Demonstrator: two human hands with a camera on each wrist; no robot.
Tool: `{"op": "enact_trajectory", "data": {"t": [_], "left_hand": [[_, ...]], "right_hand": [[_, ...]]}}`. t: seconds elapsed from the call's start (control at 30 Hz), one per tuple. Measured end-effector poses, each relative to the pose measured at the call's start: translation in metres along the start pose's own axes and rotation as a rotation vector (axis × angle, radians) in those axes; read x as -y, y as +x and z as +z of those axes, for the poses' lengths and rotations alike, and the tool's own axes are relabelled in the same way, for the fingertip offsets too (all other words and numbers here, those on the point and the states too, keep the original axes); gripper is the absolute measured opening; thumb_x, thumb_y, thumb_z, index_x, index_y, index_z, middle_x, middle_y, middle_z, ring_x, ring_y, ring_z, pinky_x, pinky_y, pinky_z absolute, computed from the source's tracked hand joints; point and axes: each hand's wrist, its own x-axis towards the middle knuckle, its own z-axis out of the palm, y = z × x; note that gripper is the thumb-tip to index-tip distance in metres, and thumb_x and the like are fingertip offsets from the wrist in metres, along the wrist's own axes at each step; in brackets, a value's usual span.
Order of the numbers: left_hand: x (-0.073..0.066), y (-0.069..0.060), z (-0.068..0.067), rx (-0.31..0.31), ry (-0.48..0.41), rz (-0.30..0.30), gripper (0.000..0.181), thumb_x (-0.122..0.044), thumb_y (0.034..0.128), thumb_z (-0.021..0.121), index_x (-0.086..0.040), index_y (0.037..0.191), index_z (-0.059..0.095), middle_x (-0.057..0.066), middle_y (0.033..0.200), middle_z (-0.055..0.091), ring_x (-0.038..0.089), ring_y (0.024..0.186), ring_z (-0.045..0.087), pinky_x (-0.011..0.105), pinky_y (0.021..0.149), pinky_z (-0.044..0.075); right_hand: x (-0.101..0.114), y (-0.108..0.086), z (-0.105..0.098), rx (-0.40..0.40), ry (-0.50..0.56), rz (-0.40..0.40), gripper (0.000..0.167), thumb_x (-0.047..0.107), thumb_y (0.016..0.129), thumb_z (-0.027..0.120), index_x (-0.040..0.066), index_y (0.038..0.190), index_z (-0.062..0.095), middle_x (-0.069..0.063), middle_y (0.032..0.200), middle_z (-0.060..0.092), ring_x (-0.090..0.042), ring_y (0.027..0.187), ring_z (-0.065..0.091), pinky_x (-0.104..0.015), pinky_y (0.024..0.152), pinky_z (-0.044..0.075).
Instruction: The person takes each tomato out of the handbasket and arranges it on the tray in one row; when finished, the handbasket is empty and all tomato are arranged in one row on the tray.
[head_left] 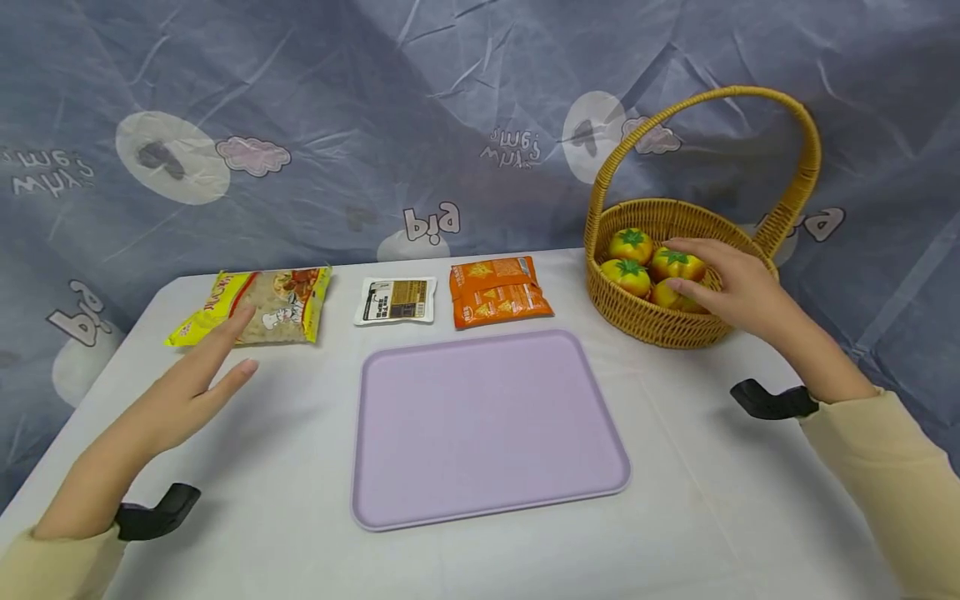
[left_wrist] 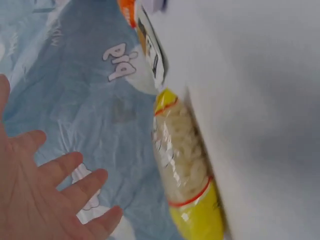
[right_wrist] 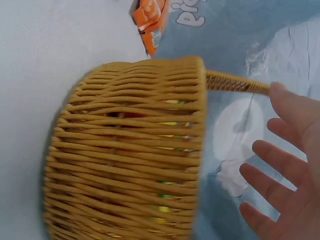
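My left hand (head_left: pixel 176 404) hovers, fingers extended, above the table just in front of a yellow-and-clear bag of pale food pieces (head_left: pixel 281 308). Nothing is in its grasp; in the left wrist view the bag lies apart from the spread fingers (left_wrist: pixel 82 190). Over the right side of a wicker basket (head_left: pixel 660 329) is my right hand (head_left: pixel 738 283), its fingers and thumb spread. Several yellow-orange, tomato-like fruits with green tops (head_left: pixel 628 277) sit inside the basket. That hand's fingertips overlap the fruits in the head view; whether they touch cannot be told.
A purple tray (head_left: pixel 487 425) lies mid-table on the white cloth. Behind it are a small white packet with a dark label (head_left: pixel 396 300) and an orange snack bag (head_left: pixel 500 292). The basket's tall arched handle (head_left: pixel 806 158) rises beside the right hand. Grey-blue patterned fabric (head_left: pixel 337 108) hangs behind.
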Motion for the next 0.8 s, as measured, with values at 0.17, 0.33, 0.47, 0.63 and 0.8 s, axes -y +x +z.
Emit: {"op": "enact_trajectory", "data": {"t": [0.17, 0.33, 0.47, 0.63, 0.8], "left_hand": [[0.004, 0.005, 0.025, -0.069, -0.23, 0.042, 0.063, -0.016, 0.0985, 0.049, -0.024, 0.151, 0.016, 0.013, 0.151, 0.024, 0.034, 0.13, 0.031, 0.051, 0.103, 0.027], [0.008, 0.012, 0.049, 0.012, -0.502, 0.048, 0.051, -0.009, 0.099, 0.047, -0.006, 0.146, 0.029, 0.019, 0.145, 0.033, 0.021, 0.129, 0.036, 0.012, 0.093, 0.034], [0.011, 0.016, 0.066, 0.126, -0.656, 0.072, 0.05, -0.005, 0.0982, 0.046, 0.0, 0.145, 0.03, 0.022, 0.145, 0.031, 0.028, 0.132, 0.031, 0.017, 0.097, 0.033], [0.013, 0.015, 0.083, 0.243, -0.611, 0.147, 0.067, -0.006, 0.0916, 0.059, -0.003, 0.148, 0.023, 0.018, 0.151, 0.02, 0.013, 0.138, 0.017, 0.014, 0.103, 0.018], [0.013, 0.011, 0.089, 0.312, -0.488, 0.134, 0.086, -0.017, 0.0843, 0.071, -0.018, 0.151, 0.017, 0.005, 0.155, 0.01, 0.013, 0.139, 0.003, 0.011, 0.102, 0.009]], "right_hand": [[-0.018, 0.001, 0.008, -0.059, 0.163, 0.1, 0.048, 0.022, 0.092, 0.062, 0.005, 0.134, 0.049, -0.021, 0.13, 0.048, -0.042, 0.119, 0.04, -0.056, 0.096, 0.033], [-0.04, -0.003, 0.009, -0.061, 0.312, 0.203, 0.048, 0.028, 0.094, 0.058, 0.009, 0.137, 0.047, -0.014, 0.131, 0.048, -0.015, 0.111, 0.048, -0.016, 0.085, 0.041], [-0.053, -0.005, 0.011, -0.048, 0.353, 0.228, 0.047, 0.026, 0.095, 0.057, 0.005, 0.136, 0.047, -0.012, 0.129, 0.048, -0.004, 0.102, 0.047, -0.008, 0.076, 0.04], [-0.055, -0.002, 0.009, 0.055, 0.314, 0.269, 0.051, 0.026, 0.094, 0.058, 0.002, 0.137, 0.043, -0.017, 0.131, 0.045, -0.014, 0.108, 0.047, -0.008, 0.075, 0.04], [-0.053, 0.003, 0.005, 0.196, 0.278, 0.298, 0.056, 0.026, 0.093, 0.06, 0.001, 0.138, 0.04, -0.023, 0.134, 0.042, -0.035, 0.121, 0.039, -0.029, 0.092, 0.041]]}}
